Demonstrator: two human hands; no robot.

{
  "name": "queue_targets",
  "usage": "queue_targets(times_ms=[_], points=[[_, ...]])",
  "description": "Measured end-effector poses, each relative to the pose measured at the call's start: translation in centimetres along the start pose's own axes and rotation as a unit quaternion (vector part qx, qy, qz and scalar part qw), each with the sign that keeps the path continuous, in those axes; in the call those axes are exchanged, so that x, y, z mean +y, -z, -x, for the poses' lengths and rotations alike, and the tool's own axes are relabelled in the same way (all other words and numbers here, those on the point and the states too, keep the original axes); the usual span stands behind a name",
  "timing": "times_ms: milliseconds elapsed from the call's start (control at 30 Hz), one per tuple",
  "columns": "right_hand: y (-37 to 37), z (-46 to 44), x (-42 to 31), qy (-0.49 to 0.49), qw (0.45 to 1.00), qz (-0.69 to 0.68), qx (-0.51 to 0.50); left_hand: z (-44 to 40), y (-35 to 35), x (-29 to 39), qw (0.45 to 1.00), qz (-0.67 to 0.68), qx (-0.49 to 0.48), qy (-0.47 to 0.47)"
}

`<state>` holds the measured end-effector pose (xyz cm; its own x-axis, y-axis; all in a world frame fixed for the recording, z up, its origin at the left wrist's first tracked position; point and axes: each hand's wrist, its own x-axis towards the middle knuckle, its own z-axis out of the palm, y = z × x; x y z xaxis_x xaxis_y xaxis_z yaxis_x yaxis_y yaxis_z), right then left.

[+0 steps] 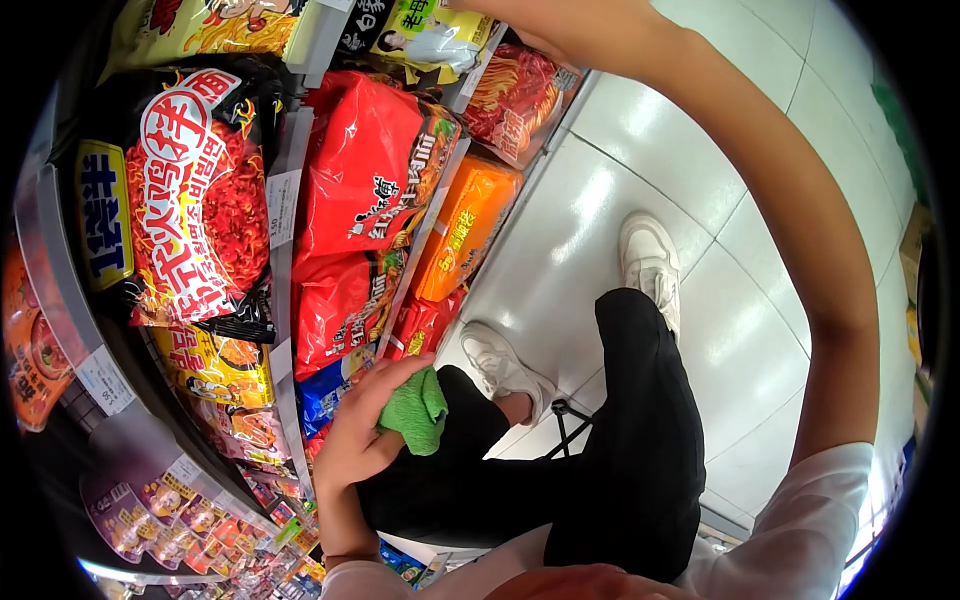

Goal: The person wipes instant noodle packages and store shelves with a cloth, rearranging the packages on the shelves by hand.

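In the lower left of the head view, my left hand [362,425] is closed on a bunched green cloth [415,412], beside the lower shelf of packets. My right arm curves up along the right side, and my right hand [560,25] reaches the top edge of the view, where its fingers are cut off. Near it are a yellow-green noodle packet [435,40] and a red noodle packet [520,100]. Large red noodle packets [355,165] and an orange packet [468,228] lie on the shelves between my hands.
A black spicy noodle packet [195,200] stands on the shelf at left, behind price-tag rails [283,210]. Cup noodles [160,510] fill the lower left. My legs [640,430] and white shoes [650,262] are over the pale tiled floor [740,330], by a thin black folding frame [570,425].
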<state>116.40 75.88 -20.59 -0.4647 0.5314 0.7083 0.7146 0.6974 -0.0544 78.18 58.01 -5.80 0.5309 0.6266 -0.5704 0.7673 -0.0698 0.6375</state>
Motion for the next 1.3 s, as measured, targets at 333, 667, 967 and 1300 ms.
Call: queue_targets(times_ms=[333, 667, 967, 1300], points=[[-0.8, 0.1, -1.3, -0.054, 0.996, 0.032, -0.059, -0.5, 0.1, 0.7, 1.000, -0.026, -0.013, -0.007], [1.5, -3.1, -2.0, -0.131, 0.974, 0.003, -0.185, -0.1, 0.4, 0.5, 1.000, -0.014, -0.010, -0.008], [-3.3, -7.9, -0.1, -0.021, 0.998, 0.050, -0.035, -0.1, 0.6, 0.4, 1.000, 0.006, -0.010, 0.001], [-4.7, -10.2, 0.9, 0.024, 0.994, 0.084, -0.062, -0.1, 0.4, -0.4, 1.000, 0.029, -0.005, 0.003]])
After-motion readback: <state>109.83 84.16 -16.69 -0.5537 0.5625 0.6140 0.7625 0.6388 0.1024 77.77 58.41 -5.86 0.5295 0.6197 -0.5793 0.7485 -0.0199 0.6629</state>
